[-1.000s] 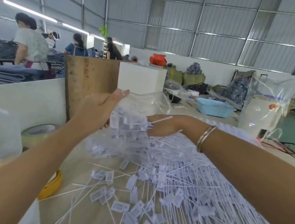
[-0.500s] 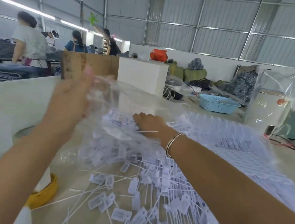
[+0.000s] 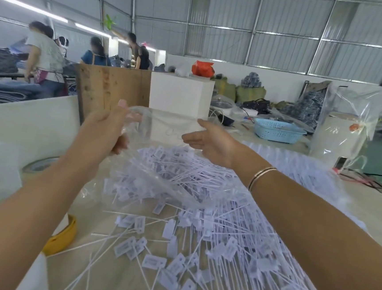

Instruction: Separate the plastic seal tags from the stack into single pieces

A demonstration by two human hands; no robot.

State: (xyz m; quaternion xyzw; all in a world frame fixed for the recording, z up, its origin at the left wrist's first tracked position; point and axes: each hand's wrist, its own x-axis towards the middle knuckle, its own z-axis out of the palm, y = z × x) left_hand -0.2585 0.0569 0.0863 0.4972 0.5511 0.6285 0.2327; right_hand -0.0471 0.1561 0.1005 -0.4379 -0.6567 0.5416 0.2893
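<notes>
Loose white plastic seal tags (image 3: pixel 199 245) lie scattered on the table (image 3: pixel 114 274), heaped thicker toward the clear plastic bag (image 3: pixel 163 128) beyond them. The left hand (image 3: pixel 108 128) holds the bag's rim raised above the heap, its grip curled round the film. Right of the bag, the right hand (image 3: pixel 211 142) hovers with fingers spread and relaxed, touching the film's edge.

Corrugated metal walls (image 3: pixel 276 29) on steel framing; strip lights (image 3: pixel 30 7) lit at left; low white partition (image 3: pixel 249 72) behind; pale counter (image 3: pixel 369 206); people (image 3: pixel 46 56) working beyond.
</notes>
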